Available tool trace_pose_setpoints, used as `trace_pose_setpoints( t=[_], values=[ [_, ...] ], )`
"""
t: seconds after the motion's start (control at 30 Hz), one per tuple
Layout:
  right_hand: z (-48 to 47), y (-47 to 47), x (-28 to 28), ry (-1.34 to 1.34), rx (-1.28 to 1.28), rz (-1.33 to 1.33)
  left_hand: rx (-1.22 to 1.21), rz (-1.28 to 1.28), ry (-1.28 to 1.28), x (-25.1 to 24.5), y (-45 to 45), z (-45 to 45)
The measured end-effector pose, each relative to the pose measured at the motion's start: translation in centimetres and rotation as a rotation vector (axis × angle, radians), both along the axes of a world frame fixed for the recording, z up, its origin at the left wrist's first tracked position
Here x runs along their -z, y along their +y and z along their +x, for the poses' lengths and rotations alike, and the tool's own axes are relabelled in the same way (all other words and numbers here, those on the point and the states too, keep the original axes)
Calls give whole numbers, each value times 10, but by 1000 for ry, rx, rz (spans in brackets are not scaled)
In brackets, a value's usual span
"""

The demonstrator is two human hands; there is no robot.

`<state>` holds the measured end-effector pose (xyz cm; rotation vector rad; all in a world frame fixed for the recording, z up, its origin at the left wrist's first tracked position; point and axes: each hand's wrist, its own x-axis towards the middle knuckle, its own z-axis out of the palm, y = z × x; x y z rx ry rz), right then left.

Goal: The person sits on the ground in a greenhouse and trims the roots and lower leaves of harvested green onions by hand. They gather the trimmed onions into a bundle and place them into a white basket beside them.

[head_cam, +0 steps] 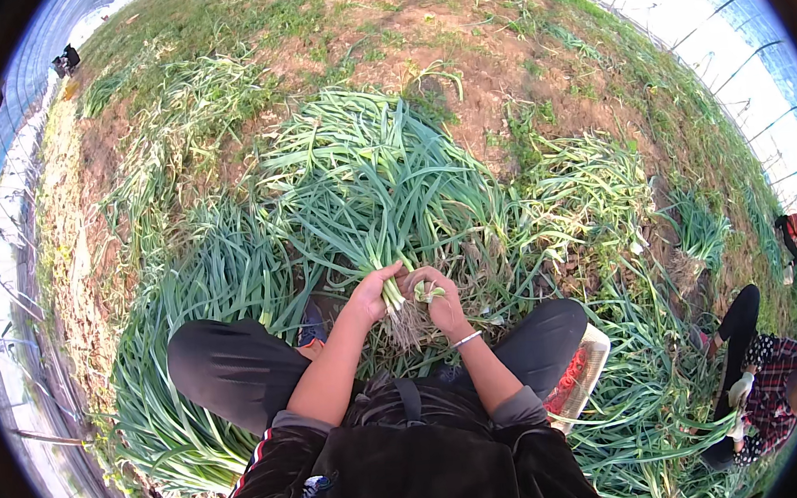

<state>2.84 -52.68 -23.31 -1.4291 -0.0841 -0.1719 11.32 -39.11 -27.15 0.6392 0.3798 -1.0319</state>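
Note:
My left hand (372, 294) grips a small bunch of leek-like stalks (392, 293) near their white lower ends. Their stringy roots (406, 325) hang toward me, while the green leaves spread away over the pile. Right beside it, my right hand (439, 295) has its fingers closed on a curled pale-green leaf piece (428, 291); its fingertips meet the bunch. Beyond both hands lies a large heap of the same plants (378, 166), leaves outward. Another thick pile (211, 278) lies by my left knee and continues behind it.
By my right thigh stands a pale basket (598, 353) with red strips (567, 382) inside. At far right a person (767, 388) with gloved hands holds long leaves. Loose leaves (583, 192) litter the soil (452, 41). Plastic greenhouse walls (725, 33) curve along both sides.

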Motion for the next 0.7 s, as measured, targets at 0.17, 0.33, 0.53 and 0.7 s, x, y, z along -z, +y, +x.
trace_pose_setpoints(
  t=[0.17,0.33,0.53,0.7],
  values=[
    [5,-1,-13,-192,-70,-160,-120,-31,90,-20,3,10],
    [-3,13,-50,324,103,848,-497,-150,271,-58,10,28],
    [-2,27,-97,130,41,741,-573,-261,91,-115,23,31],
    [-2,40,-116,-417,139,-119,-576,-382,89,-128,31,31]
  ],
)
